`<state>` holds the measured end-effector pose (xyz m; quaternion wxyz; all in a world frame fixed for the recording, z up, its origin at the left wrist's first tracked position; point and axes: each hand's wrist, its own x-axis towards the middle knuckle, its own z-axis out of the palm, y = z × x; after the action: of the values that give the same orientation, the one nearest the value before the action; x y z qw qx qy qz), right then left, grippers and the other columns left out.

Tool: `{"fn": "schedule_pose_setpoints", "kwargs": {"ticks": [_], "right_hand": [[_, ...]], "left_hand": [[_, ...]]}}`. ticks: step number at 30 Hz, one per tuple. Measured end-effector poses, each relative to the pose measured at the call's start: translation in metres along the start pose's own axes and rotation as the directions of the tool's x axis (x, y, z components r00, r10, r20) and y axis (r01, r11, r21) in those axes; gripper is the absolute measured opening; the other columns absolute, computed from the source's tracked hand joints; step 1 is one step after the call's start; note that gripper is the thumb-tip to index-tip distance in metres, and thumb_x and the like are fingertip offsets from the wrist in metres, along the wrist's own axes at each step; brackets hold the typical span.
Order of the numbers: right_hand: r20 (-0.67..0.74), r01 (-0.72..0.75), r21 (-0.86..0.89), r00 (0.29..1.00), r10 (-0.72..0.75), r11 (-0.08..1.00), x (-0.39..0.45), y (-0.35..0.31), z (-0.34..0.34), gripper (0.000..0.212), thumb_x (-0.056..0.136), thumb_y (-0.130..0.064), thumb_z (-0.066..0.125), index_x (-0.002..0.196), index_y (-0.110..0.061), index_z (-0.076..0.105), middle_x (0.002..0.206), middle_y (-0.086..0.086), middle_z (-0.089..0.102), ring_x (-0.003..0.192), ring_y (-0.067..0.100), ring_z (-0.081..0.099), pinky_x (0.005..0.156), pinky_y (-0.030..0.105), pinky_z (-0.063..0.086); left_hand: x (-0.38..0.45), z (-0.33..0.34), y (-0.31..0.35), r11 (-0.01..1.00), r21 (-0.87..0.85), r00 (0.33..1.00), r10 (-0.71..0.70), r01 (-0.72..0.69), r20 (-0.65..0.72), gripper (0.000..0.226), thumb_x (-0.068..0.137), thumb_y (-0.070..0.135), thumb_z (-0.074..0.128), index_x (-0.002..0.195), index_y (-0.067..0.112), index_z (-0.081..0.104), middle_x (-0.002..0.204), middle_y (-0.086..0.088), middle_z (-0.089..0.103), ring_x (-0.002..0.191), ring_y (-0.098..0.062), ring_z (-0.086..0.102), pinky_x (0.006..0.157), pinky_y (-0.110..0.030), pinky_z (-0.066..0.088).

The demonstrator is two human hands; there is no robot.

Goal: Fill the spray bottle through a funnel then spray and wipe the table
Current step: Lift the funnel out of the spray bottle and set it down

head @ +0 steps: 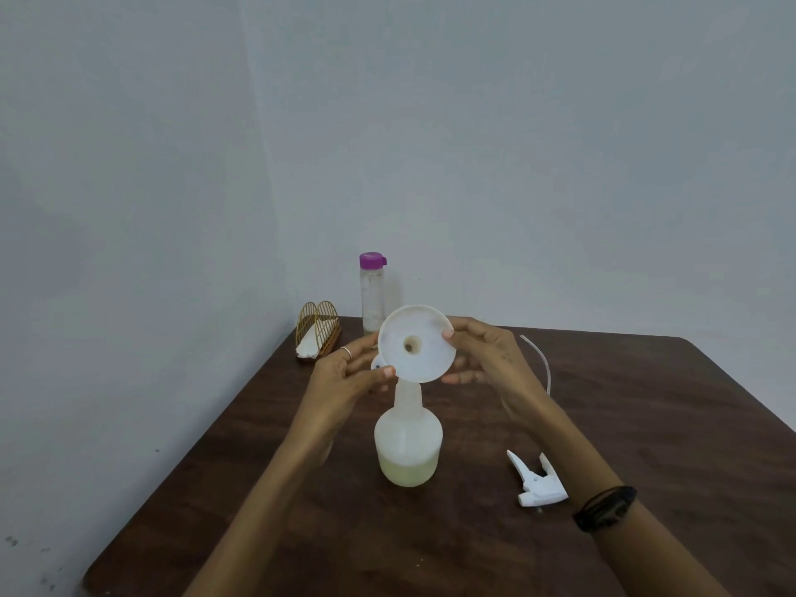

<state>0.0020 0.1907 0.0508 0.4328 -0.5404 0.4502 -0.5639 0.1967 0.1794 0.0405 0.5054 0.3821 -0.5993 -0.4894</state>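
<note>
A white translucent spray bottle (408,441) stands uncapped in the middle of the dark wooden table (646,424), with pale yellowish liquid in its lower part. A white funnel (416,343) is tilted toward me just above the bottle's neck. My left hand (349,377) pinches the funnel's lower left rim and my right hand (486,359) holds its right rim. The white trigger spray head (538,482) lies on the table to the right of the bottle, and its thin dip tube (543,359) curves up behind my right hand.
A clear bottle with a purple cap (372,290) stands at the table's back edge near the wall. A golden wire napkin holder (318,336) with white paper sits at the back left corner. Grey walls close in behind and to the left.
</note>
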Motion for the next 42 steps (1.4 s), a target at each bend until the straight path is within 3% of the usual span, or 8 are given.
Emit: {"fn": "schedule_pose_setpoints", "kwargs": {"ticks": [6,10,14,22,32,35,38,42], "right_hand": [[0.105,-0.066,0.077,0.993,0.058,0.995,0.007,-0.001,-0.005,0.025,0.088,-0.023,0.061,0.111,-0.016,0.064,0.099,0.003,0.068,0.086,0.020,0.071,0.078,0.033,0.058],[0.114,-0.106,0.097,0.989,0.094,0.990,0.017,0.001,-0.001,0.041,0.075,-0.044,0.064,0.104,-0.016,0.061,0.107,0.005,0.064,0.101,0.024,0.067,0.091,0.037,0.054],[0.069,-0.107,0.034,0.992,0.104,0.994,0.033,0.007,-0.002,0.029,0.084,-0.031,0.066,0.104,-0.015,0.054,0.116,0.010,0.055,0.109,0.025,0.061,0.094,0.037,0.053],[0.041,0.040,-0.096,0.999,-0.036,0.995,0.060,0.024,-0.016,0.051,0.073,-0.018,0.079,0.115,-0.015,0.050,0.122,0.006,0.060,0.110,0.022,0.061,0.091,0.034,0.052],[0.120,0.000,-0.312,0.992,0.039,0.950,0.141,0.103,-0.046,0.057,0.069,-0.020,0.082,0.116,-0.026,0.049,0.119,-0.012,0.058,0.109,0.007,0.057,0.084,0.017,0.051],[0.157,-0.007,-0.372,0.985,0.071,0.928,0.169,0.127,-0.053,0.056,0.070,-0.017,0.081,0.112,-0.034,0.049,0.113,-0.022,0.054,0.106,-0.001,0.055,0.076,0.007,0.047],[0.159,-0.009,-0.433,0.984,0.085,0.902,0.201,0.158,-0.058,0.058,0.069,-0.018,0.081,0.117,-0.030,0.051,0.119,-0.011,0.056,0.110,0.007,0.054,0.080,0.011,0.046],[0.129,-0.023,-0.471,0.987,0.095,0.882,0.235,0.189,-0.062,0.063,0.069,-0.016,0.081,0.120,-0.026,0.047,0.119,-0.009,0.051,0.108,0.010,0.051,0.078,0.011,0.043]], "left_hand": [[0.011,0.003,0.000,0.992,0.081,0.992,0.101,-0.095,-0.070,0.045,0.081,-0.003,0.064,0.118,0.021,0.061,0.099,0.010,0.069,0.091,0.002,0.065,0.076,-0.010,0.052],[0.020,0.009,-0.005,0.947,0.260,0.970,0.220,-0.188,-0.102,0.041,0.081,-0.001,0.065,0.118,0.017,0.062,0.103,0.013,0.062,0.081,0.014,0.060,0.069,0.003,0.043],[0.033,0.011,-0.011,0.925,0.309,0.963,0.258,-0.222,-0.082,0.040,0.082,-0.002,0.063,0.118,0.017,0.062,0.103,0.009,0.064,0.089,0.004,0.060,0.077,0.000,0.046],[0.086,-0.002,-0.026,0.983,0.183,0.973,-0.017,-0.026,0.228,0.051,0.082,0.006,0.065,0.130,0.015,0.052,0.121,0.007,0.059,0.110,-0.003,0.057,0.085,-0.012,0.048],[0.176,0.009,-0.086,0.901,0.433,0.959,-0.114,-0.011,0.261,0.063,0.073,0.010,0.076,0.131,0.016,0.052,0.131,-0.004,0.057,0.120,-0.018,0.053,0.098,-0.027,0.044],[0.203,0.014,-0.117,0.886,0.463,0.955,-0.131,-0.008,0.267,0.065,0.073,0.005,0.074,0.132,0.012,0.050,0.133,-0.006,0.055,0.120,-0.018,0.052,0.092,-0.019,0.046],[0.226,0.021,-0.148,0.886,0.463,0.964,-0.120,-0.003,0.237,0.066,0.073,0.000,0.072,0.134,0.010,0.047,0.130,-0.004,0.054,0.113,-0.012,0.050,0.077,-0.003,0.046],[0.256,0.030,-0.181,0.875,0.485,0.979,-0.102,0.003,0.177,0.067,0.074,-0.003,0.070,0.135,0.011,0.046,0.127,-0.003,0.055,0.109,-0.012,0.051,0.086,-0.012,0.045]]}}
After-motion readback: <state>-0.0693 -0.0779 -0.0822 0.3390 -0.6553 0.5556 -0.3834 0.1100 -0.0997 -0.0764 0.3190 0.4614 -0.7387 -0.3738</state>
